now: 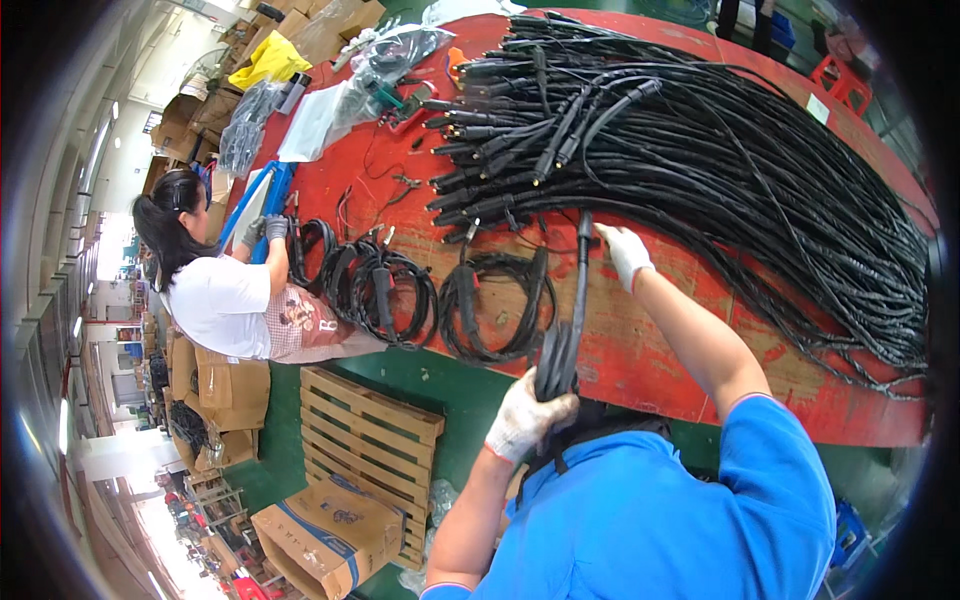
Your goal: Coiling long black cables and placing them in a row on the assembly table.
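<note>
Along the near edge of the desk (650, 380), your left hand (530, 412) pinches a looped cable (557, 362); with your right hand (624, 254) spread, slackening that hold could uncoil it.

A worn red table (655, 372), its paint rubbed down to bare wood in patches near the gloved right hand (625, 255), bears a large bundle of black cables (740, 190) that spreads from just beyond that hand far off to its right. To the left of the same hand, coiled black cables (466, 305) lie in a row along the near edge, with short loose wires (405, 183) beyond them. Farther off, ahead and left, rest a white sheet (312, 125) and clear plastic bags (405, 50).
</note>
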